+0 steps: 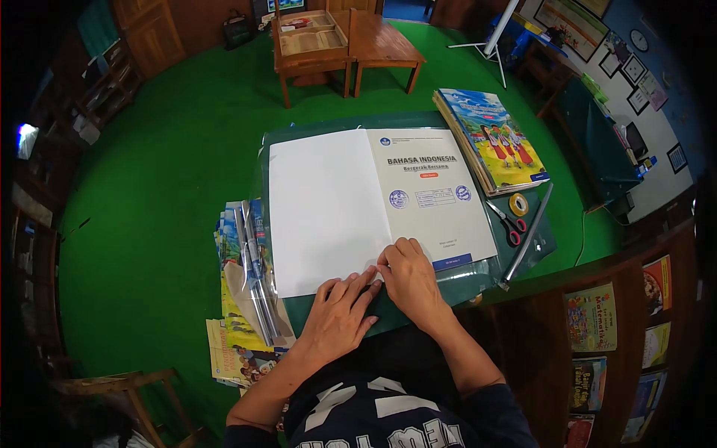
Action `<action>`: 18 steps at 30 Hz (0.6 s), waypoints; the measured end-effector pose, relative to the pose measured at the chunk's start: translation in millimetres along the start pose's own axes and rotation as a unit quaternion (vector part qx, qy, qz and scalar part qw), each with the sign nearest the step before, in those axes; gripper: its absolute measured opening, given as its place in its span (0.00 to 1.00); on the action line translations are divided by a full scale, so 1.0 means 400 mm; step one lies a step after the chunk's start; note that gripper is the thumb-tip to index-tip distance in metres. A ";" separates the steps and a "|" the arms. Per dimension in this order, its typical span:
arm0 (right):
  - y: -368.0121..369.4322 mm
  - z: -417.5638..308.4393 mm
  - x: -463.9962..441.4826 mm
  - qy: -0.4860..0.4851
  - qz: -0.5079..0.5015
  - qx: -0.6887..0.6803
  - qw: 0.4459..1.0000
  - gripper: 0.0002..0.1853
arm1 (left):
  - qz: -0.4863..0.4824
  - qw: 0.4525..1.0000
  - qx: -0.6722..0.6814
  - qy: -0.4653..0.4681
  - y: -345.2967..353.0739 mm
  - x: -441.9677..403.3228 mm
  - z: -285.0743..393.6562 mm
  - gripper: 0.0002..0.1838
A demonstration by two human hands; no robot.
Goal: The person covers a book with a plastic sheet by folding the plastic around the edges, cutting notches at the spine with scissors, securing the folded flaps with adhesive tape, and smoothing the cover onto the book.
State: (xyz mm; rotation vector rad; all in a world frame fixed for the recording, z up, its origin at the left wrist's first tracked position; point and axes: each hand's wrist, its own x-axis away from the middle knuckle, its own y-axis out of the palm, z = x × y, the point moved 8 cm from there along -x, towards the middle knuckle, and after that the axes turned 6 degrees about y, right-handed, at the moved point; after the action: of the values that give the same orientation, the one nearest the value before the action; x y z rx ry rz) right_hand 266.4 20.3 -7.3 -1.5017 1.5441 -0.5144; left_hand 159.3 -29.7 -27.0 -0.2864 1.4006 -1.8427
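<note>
An open textbook (435,216) titled "Bahasa Indonesia" lies before me on a dark green tabletop, a blank white page at left and the stamped title page at right. My left hand (342,312) rests at the book's bottom edge by the spine, its fingers stretched out and a little apart. Beside it, my right hand (409,280) is closed, fingertips pressed together at the lower end of the spine. What those fingertips pinch, if anything, is hidden. Clear plastic shows around the book's edges.
Right of the book are a stack of textbooks (497,142), scissors (511,224), a tape roll (518,204) and a metallic rod (529,235). Rolled clear plastic (255,272) lies over more books at left. A bookshelf (523,328) stands at lower right, wooden tables (385,41) farther back.
</note>
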 end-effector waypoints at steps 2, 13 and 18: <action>0.001 -0.002 0.000 -0.001 0.002 0.003 1.000 0.06 | 0.000 1.000 0.000 0.002 0.000 0.001 0.000 0.27; -0.001 0.015 -0.006 0.063 0.002 0.005 0.998 0.15 | 0.005 1.000 -0.005 0.015 0.004 -0.002 0.007 0.27; -0.006 0.032 -0.018 0.100 -0.035 -0.020 0.994 0.18 | 0.010 1.000 -0.017 0.015 0.008 -0.005 0.010 0.27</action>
State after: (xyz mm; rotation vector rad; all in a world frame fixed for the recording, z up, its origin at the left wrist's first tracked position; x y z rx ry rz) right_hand 277.1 30.2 -9.6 -1.5769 1.6677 -0.6957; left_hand 164.4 -31.4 -27.9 -0.2614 1.4509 -1.8164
